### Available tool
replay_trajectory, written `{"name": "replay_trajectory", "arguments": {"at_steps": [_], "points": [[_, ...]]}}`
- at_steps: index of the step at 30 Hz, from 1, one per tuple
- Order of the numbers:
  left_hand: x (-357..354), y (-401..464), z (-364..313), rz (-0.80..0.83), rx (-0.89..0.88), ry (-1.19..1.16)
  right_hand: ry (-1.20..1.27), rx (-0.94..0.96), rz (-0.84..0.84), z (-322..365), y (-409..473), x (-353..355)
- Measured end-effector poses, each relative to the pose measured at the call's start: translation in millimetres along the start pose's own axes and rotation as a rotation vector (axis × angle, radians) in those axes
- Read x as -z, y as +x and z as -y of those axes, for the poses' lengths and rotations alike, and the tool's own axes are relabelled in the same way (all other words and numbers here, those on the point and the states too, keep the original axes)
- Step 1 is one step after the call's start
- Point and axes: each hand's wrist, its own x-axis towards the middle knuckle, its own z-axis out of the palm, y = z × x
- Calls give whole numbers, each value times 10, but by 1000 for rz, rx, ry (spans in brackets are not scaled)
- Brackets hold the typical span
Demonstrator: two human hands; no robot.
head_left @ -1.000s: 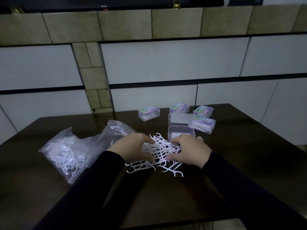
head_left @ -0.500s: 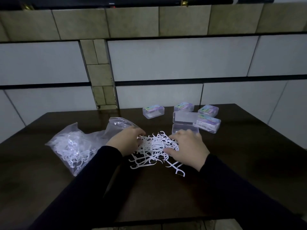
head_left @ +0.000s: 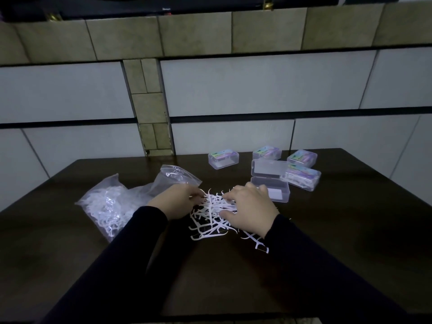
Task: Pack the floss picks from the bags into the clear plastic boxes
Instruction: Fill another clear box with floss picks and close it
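Head view: a person in dark sleeves works a loose pile of white floss picks (head_left: 214, 212) on a dark worktop (head_left: 350, 242). The left hand (head_left: 176, 202) rests on the pile's left edge with fingers curled into the picks; whether it pinches any cannot be told. The right hand (head_left: 249, 210) lies palm down over the pile's right side, fingers bent among the picks, thumb on them; its hold cannot be told either. The picks lie tangled, their long axes pointing every way; one pick (head_left: 259, 243) at the near right edge of the pile runs diagonally, head toward the viewer.

One open box (head_left: 272, 185) stands just beyond the right hand, lid (head_left: 268, 169) raised at the back, a white slip in its base. Four closed boxes sit around it: one (head_left: 223, 158) to the far left, two (head_left: 266, 152) (head_left: 302, 157) behind, and one (head_left: 302, 179) touching its right side and showing picks inside. Each closed box carries a pastel label; the writing is too small to read.

Left of the pile lie two clear bags: one (head_left: 105, 204) full of picks, the other (head_left: 174, 180) mostly slack beside the left hand.
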Motion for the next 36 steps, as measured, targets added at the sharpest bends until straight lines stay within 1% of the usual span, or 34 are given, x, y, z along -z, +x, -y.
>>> {"name": "replay_trajectory", "arguments": {"at_steps": [4, 7, 10, 15, 19, 22, 25, 27, 31, 36], "points": [[56, -46, 75, 6, 2, -75, -32, -16, 20, 0, 31, 56], [80, -63, 107, -46, 13, -21, -51, -23, 23, -6, 31, 72], [80, -64, 97, -17, 11, 32, -59, -9, 9, 7, 29, 70], [69, -85, 28, 29, -26, 4, -94, -5, 53, 23, 26, 70], [72, -111, -77, 9, -94, -56, -81, -24, 56, -8, 18, 84], [40, -113, -129, 88, -57, -98, -108, -35, 49, -23, 14, 96], [14, -109, -139, 144, -13, -20, -94, -40, 52, -60, 9, 112], [9, -96, -149, 121, -39, 3, -78, -38, 67, -99, -2, 137], [13, -101, -196, 80, -50, -6, -118, -55, 167, -170, -24, 178], [25, -95, -243, 28, -69, -70, -123, -65, 121, -204, -27, 150]]}}
